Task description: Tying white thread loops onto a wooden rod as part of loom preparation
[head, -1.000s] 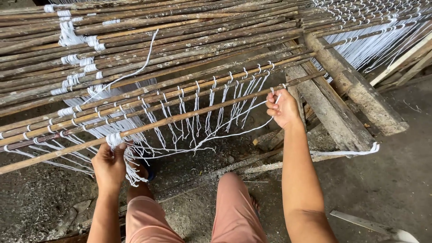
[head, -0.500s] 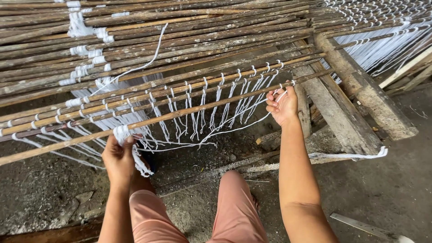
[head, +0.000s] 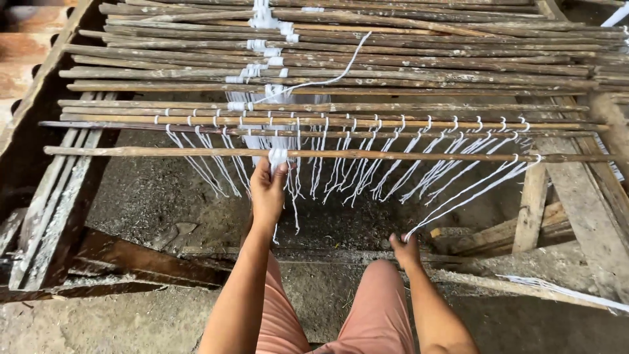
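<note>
A: Where is the left hand (head: 267, 194)?
B: Up at the nearest stick (head: 393, 156), its fingers closed on a wad of white cord (head: 278, 157) just below it.
A: And the right hand (head: 406, 252)?
B: Lower, near the knee (head: 383, 278); its fingers pinch strands (head: 472, 192) that run taut up to the stick's right end, over the wooden frame (head: 39, 85)

2 hands: left hand (head: 268, 195), right hand (head: 407, 250). 1 wooden frame (head: 39, 85). Sticks, white strings: too many to count.
</note>
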